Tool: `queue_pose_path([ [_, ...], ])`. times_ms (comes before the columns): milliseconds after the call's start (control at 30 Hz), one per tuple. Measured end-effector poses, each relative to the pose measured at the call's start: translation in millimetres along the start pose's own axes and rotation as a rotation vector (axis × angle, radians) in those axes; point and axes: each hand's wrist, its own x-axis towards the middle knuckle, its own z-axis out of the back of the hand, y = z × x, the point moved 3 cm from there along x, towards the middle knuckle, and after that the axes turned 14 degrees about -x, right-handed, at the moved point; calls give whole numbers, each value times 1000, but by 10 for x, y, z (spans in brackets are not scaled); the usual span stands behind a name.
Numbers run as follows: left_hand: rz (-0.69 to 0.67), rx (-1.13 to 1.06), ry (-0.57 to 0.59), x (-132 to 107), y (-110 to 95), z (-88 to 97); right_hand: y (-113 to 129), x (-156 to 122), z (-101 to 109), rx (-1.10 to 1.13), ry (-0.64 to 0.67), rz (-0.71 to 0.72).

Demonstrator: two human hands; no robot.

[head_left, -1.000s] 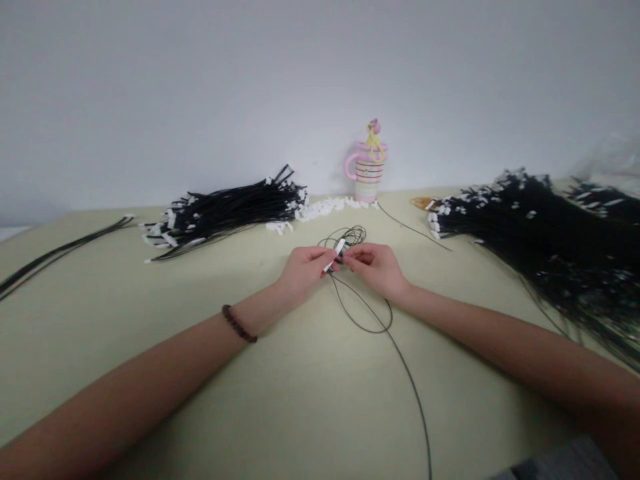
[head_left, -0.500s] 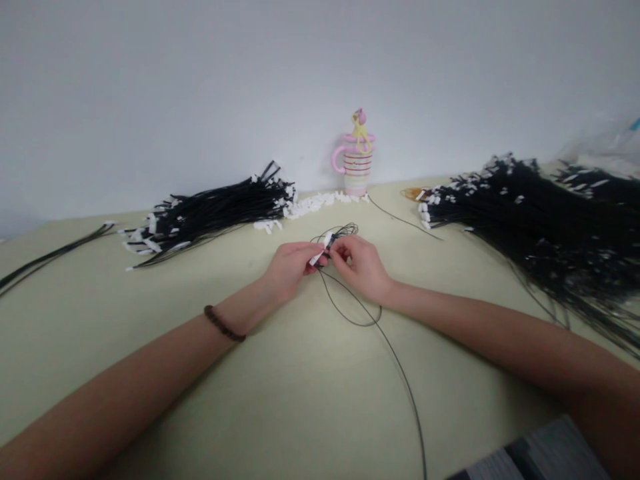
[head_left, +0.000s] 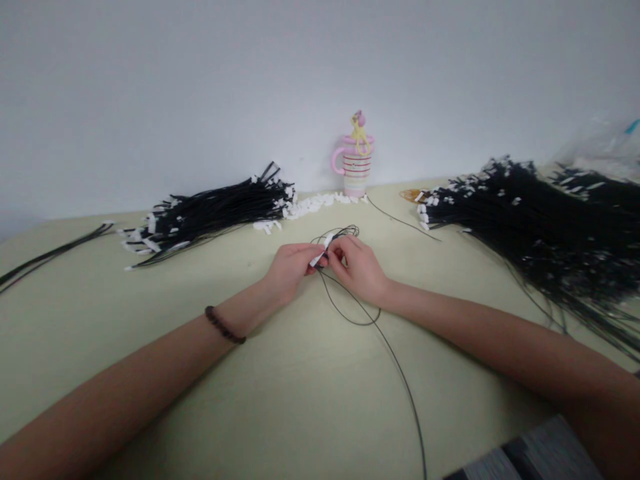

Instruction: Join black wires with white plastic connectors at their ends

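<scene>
In the middle of the head view, my left hand (head_left: 289, 270) pinches a thin black cable (head_left: 395, 357) and a small white tag (head_left: 317, 259) between thumb and fingers. Just to its right, my right hand (head_left: 361, 272) is closed at the fingertips on the same bunch of cable. Thin loops of the cable stick out above the fingers, and one long end runs down toward the front edge of the view. Exactly how the fingertips meet the cable is partly hidden. A dark beaded bracelet (head_left: 224, 325) circles my left wrist.
A bundle of black cables with white ends (head_left: 215, 213) lies at the left back; a larger pile (head_left: 540, 233) fills the right. Small white pieces (head_left: 320, 202) are scattered before a pink striped mug (head_left: 357, 167). Loose cables (head_left: 60, 250) lie far left.
The fingers of my right hand have shifted slightly at the cable, while my left hand keeps its pinch. Otherwise the scene stays nearly the same.
</scene>
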Motion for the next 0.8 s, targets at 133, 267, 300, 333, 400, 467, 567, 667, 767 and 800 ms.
queue_pose_path([
  [133,20,-17,-20,11,3,14,-17,7,-7,3,-24,18],
  [267,10,-51,-11,39,15,29,-53,19,-18,33,-53,3],
  [300,-3,-62,-14,46,17,34,-66,22,-20,46,-60,-13],
  [333,-14,-76,-22,52,18,40,-78,26,-24,58,-64,-31],
  [400,-14,-116,-35,58,19,44,-99,31,-32,85,-63,-57],
  [467,5,-157,-35,60,12,40,-114,33,-41,110,-58,-65],
  [567,39,-213,-50,82,-14,59,-149,31,-63,153,-45,-90],
  [667,61,-314,-115,156,-60,166,-213,31,-125,223,61,-144],
  [767,91,-461,-172,249,-153,316,-270,37,-201,376,237,-163],
  [800,96,-511,-162,268,-206,350,-284,41,-217,447,288,-167],
])
